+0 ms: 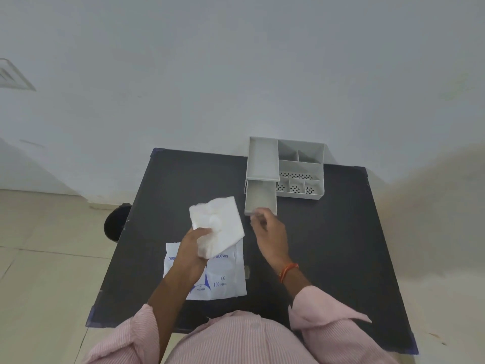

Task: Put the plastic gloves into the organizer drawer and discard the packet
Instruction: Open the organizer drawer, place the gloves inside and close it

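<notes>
My left hand (193, 244) grips a white stack of plastic gloves (219, 224) and holds it up over the black table (328, 245). Below it lies the flat white packet (223, 279) with blue print. A grey organizer (299, 169) stands at the table's far edge, its lower drawer (259, 197) pulled out towards me. My right hand (267, 232) is at the drawer's front edge, fingertips on it; the fingertips are blurred. The drawer looks empty inside.
A dark round bin (115, 224) stands on the floor just left of the table. The organizer has several open compartments on its right side. A white wall rises behind the table. My pink sleeves fill the bottom of the view.
</notes>
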